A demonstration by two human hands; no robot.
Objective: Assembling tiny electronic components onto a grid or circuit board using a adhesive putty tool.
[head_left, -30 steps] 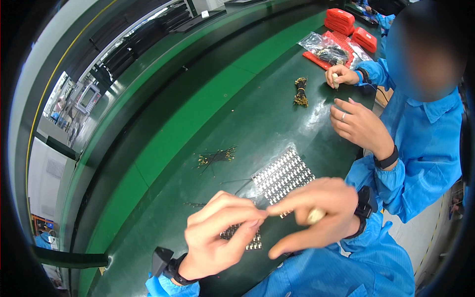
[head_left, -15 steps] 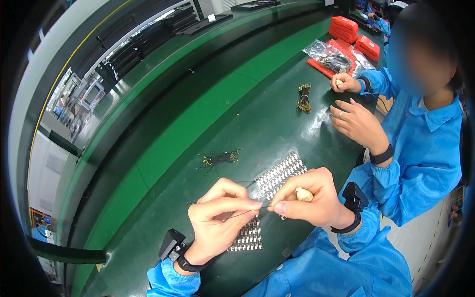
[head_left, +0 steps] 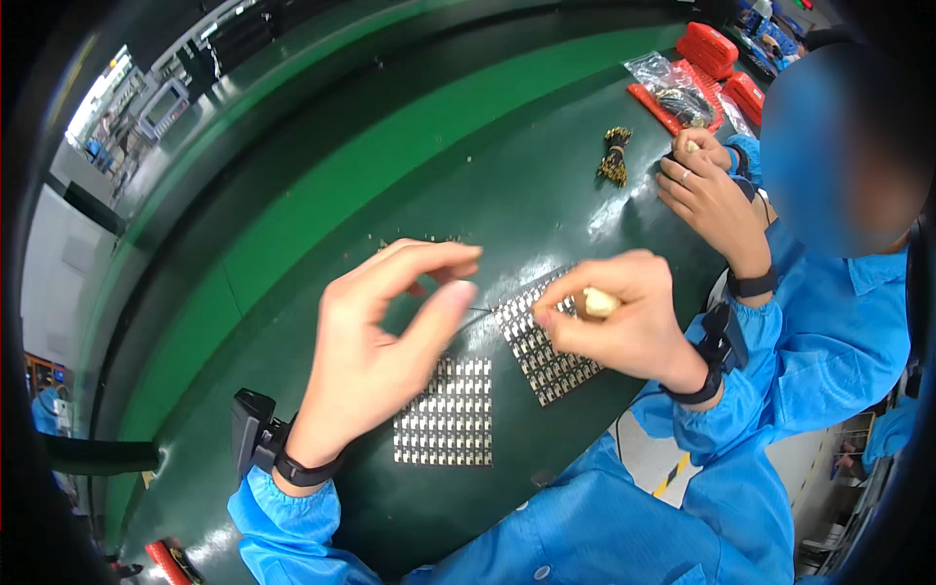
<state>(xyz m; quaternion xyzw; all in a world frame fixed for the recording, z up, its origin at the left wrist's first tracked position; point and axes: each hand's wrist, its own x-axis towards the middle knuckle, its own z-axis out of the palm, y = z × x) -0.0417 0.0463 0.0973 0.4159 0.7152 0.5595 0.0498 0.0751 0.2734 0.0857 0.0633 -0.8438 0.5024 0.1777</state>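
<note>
My left hand is raised over the table with thumb and fingers apart, slightly blurred, and nothing shows between them. A thin dark wire shows between its thumb and the right-hand panel of small parts. Over that panel's upper part is my right hand, its thumb and forefinger pinched. A cream-coloured rounded object is tucked in its curled fingers; I cannot tell its kind, or whether the fingertips hold a wire. A second panel of small parts lies below my left hand, its top partly covered.
At the right, a co-worker in blue has both hands close together over the table. A tied wire bundle lies near them. Red wrapped packs and a clear bag of wires are at the far right. A green strip crosses the table.
My left hand has let go of the dark wire, opened and moved away from my right hand. The right hand stays pinched. The view has shifted, and the loose wires are now mostly behind my left hand.
</note>
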